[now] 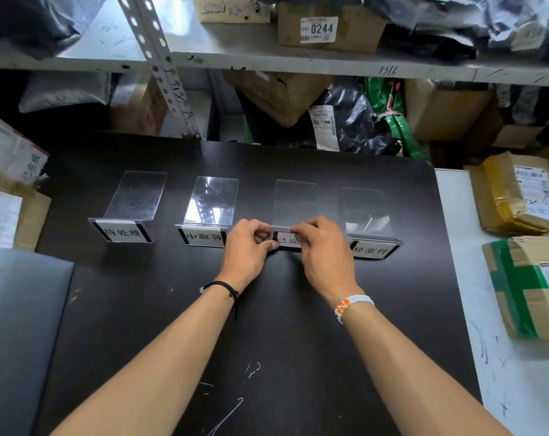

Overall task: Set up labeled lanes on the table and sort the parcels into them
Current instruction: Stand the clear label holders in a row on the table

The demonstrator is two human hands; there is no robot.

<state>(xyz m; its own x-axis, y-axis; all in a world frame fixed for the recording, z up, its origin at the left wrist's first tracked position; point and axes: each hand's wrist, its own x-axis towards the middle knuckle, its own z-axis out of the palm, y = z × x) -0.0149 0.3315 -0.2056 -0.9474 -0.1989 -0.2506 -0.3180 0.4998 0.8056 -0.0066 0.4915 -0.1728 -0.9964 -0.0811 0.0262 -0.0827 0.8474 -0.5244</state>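
Clear acrylic bent into an L shape repeats four times in a row across the matte black table (267,341). Each piece has its printed strip running left to right and facing the person, with its transparent plate stretching away toward the grey metal shelving (267,61). At far left, cardboard boxes with white labels (12,196) are cut off by the frame edge, and a smooth grey sheet (21,325) below them is blurred. The first label stand (131,212) reads 待处理. The second label stand (208,212) reads 处理中 and mirrors bright light in its plate. The left hand (246,250), with a black cord bracelet (223,286) on its wrist, pinches the left end of the third label stand (295,202) between thumb and curled fingers. The right hand (325,250), wearing a white beaded bracelet with an orange patch (353,305), pinches the strip's top edge at the right end. Both hands hide most of that label, so only 已完 shows. This stand sits in line between its neighbours. The fourth label stand (369,221) reads 异常件, its left end partly behind the right hand. On a scuffed white table (455,247) to the right lie a parcel wrapped in yellowish tape (515,193) and a cardboard box crossed with green tape (528,287), both cropped.
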